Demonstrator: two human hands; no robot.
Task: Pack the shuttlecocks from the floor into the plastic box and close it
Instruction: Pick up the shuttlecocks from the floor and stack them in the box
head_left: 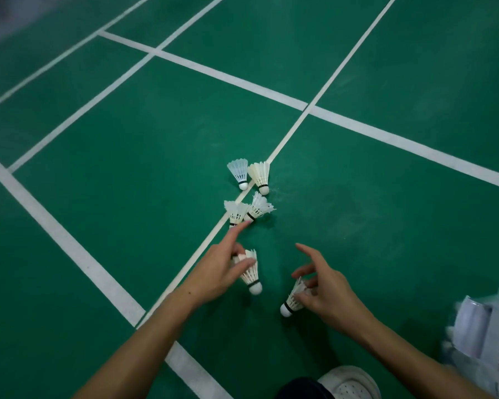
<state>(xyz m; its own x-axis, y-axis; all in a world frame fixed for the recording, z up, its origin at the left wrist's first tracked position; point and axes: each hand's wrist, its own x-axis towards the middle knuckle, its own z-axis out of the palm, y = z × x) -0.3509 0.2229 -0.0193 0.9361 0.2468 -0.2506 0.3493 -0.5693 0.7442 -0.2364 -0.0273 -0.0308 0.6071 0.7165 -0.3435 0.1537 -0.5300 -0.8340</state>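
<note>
Both hands reach down over the green court floor in the lower middle of the frame. The left hand has its grip closed around the feather skirt of a shuttlecock whose white cork points toward the bottom of the frame, while its forefinger stretches out and touches the cork end of a pair of shuttlecocks just above. The right hand pinches the feathers of a second shuttlecock between thumb and lower fingers, cork angled toward the lower left, with the forefinger and middle finger spread loose above it. Four more lie on the floor in the centre of the frame, along a thin white court line: a frayed pair touching each other, and beyond them a translucent plastic shuttlecock just beside a cream feather one. At the lower right edge the clear plastic box stands, blurred, with shuttlecocks visible inside; whether its lid is on I cannot tell. A white shoe shows at the bottom edge
</note>
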